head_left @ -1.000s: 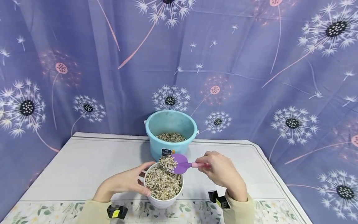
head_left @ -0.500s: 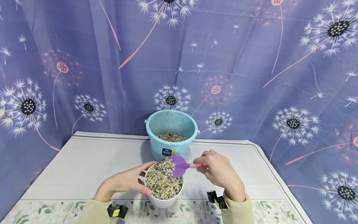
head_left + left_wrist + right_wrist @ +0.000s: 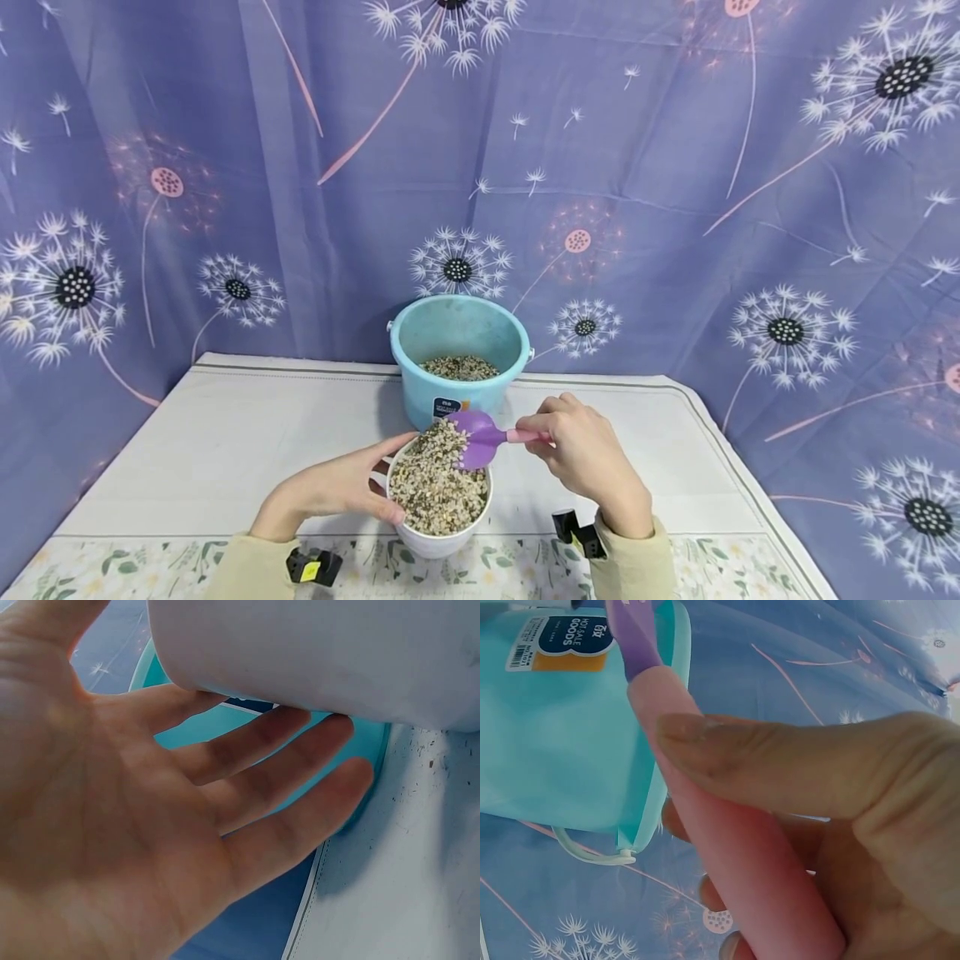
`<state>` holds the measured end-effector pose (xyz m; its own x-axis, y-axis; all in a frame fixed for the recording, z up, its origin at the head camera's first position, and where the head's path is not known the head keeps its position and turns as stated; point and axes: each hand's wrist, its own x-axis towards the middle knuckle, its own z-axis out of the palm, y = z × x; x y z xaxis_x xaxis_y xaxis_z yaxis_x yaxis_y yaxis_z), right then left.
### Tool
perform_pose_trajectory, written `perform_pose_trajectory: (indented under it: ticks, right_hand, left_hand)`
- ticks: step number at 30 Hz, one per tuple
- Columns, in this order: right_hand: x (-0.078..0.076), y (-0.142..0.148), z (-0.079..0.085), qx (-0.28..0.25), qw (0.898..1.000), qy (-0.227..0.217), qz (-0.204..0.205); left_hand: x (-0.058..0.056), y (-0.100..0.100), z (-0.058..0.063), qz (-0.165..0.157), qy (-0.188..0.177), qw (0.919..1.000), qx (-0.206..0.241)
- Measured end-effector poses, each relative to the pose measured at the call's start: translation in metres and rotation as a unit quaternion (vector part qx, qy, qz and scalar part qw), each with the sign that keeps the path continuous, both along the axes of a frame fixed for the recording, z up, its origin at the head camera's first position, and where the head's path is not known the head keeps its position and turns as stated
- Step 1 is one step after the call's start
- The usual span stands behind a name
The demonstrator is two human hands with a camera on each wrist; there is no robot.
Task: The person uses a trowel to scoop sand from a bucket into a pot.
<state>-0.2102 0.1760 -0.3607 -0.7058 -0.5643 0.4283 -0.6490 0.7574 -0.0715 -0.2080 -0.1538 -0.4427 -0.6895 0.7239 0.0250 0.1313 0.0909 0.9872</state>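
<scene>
My right hand [image 3: 581, 454] grips the pink handle of a small trowel [image 3: 482, 439] with a purple blade; the thumb lies along the handle in the right wrist view. The blade tilts over a white pot [image 3: 437, 545], its tip in the pale, gritty granules [image 3: 442, 492] that fill the pot to its rim. My left hand [image 3: 341, 485] holds the pot from the left, thumb at the near rim and fingers round the far side. In the left wrist view, the fingers [image 3: 277, 750] are extended, fingertips right at the pot wall.
A light blue bucket [image 3: 420, 379] with similar granules in its bottom stands right behind the pot. A white cloth [image 3: 285, 425] covers the table, with a floral strip [image 3: 150, 567] along the front. A purple dandelion-print curtain [image 3: 360, 250] hangs behind.
The trowel's blade has tipped over and its load of granules has slid onto the heap in the pot. The right hand has shifted slightly left and up; the left hand stays put.
</scene>
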Motion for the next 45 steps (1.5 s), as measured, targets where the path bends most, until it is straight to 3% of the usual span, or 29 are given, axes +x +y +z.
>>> perform_pose_trajectory:
  ticks: [13,27,36,45]
  right_hand:
    - [-0.002,-0.003,0.000,-0.004,0.999,0.034,0.006]
    - [-0.005,-0.008,-0.002,-0.003,0.999,0.036,-0.010]
    - [-0.007,-0.012,-0.004,0.001,0.999,0.042,-0.003]
    - [-0.008,-0.011,-0.004,-0.005,0.997,0.074,-0.014]
  left_hand:
    - [0.001,0.001,0.002,0.001,0.000,1.0000,-0.004]
    - [0.001,0.000,0.001,-0.001,0.018,0.9998,-0.008]
    - [0.003,-0.001,0.000,0.014,0.033,0.9991,-0.024]
    - [0.002,0.000,0.001,0.001,0.017,0.9998,-0.008]
